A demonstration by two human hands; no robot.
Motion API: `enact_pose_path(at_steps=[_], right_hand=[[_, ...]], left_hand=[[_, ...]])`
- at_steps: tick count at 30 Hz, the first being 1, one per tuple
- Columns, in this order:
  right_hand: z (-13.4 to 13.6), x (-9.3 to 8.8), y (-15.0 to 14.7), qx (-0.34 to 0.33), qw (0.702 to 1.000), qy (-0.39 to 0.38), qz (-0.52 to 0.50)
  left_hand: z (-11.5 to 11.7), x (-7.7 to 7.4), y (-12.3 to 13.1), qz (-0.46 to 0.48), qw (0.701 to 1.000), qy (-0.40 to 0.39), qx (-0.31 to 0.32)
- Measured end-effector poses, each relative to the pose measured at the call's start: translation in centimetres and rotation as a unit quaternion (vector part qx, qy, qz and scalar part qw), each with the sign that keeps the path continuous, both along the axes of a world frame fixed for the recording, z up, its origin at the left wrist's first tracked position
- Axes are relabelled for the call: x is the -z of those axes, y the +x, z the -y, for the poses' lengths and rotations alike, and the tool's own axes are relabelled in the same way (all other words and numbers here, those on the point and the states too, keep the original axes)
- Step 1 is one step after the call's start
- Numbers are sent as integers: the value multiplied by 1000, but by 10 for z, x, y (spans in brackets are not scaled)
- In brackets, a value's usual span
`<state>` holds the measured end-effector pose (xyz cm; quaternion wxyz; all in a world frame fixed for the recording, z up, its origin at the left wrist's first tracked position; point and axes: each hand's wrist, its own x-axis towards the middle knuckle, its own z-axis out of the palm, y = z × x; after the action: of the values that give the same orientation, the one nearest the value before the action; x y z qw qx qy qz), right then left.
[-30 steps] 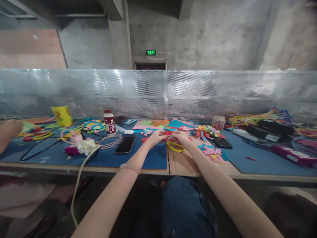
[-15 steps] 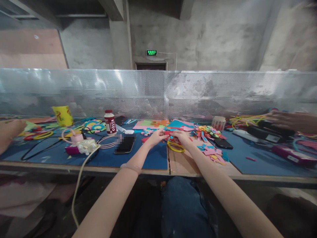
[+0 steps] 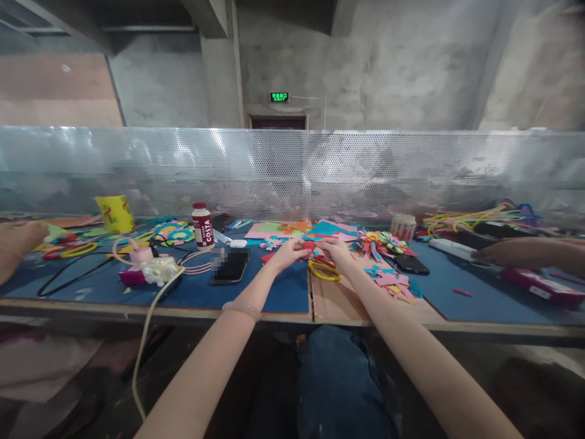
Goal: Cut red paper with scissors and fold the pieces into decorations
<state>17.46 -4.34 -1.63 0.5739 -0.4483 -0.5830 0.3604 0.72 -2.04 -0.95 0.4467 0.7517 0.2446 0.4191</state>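
Observation:
My left hand (image 3: pixel 289 252) and my right hand (image 3: pixel 336 250) meet at the middle of the bench, fingers pinched together on a small red paper piece (image 3: pixel 310 246) held just above the blue mat (image 3: pixel 256 286). Yellow-handled scissors (image 3: pixel 323 271) lie directly under my right hand. A heap of folded coloured paper pieces (image 3: pixel 382 242) sits just right of my hands, and pink and blue paper scraps (image 3: pixel 389 281) lie on the bare wood nearer me.
A black phone (image 3: pixel 231 267), a Cotta bottle (image 3: pixel 202 226), a yellow cup (image 3: pixel 114 213) and cables lie to the left. Another phone (image 3: pixel 410 263) lies to the right. Other people's hands show at the left edge (image 3: pixel 21 238) and right edge (image 3: pixel 525 253). A perforated metal screen (image 3: pixel 292 171) backs the bench.
My hands stay pinched on the red piece, almost still. The other person's arm at the right has come in and now reaches lower across the blue mat.

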Motion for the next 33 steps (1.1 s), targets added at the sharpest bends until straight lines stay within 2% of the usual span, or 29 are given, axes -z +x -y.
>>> enact_pose_path(at_steps=[9, 15, 21, 27, 33], right_hand=[[2, -3, -1, -27, 996, 0, -79], [1, -2, 0, -42, 995, 17, -84], [0, -2, 0, -12, 997, 18, -75], [4, -4, -2, -15, 996, 2, -86], [0, -1, 0, -11, 995, -7, -96]], left_hand=[[3, -2, -1, -8, 1000, -1, -4], [1, -1, 0, -1, 1000, -3, 4], [-3, 2, -1, -10, 1000, -13, -12], [-6, 4, -1, -21, 999, -8, -37], [-6, 4, -1, -21, 999, -6, -37]])
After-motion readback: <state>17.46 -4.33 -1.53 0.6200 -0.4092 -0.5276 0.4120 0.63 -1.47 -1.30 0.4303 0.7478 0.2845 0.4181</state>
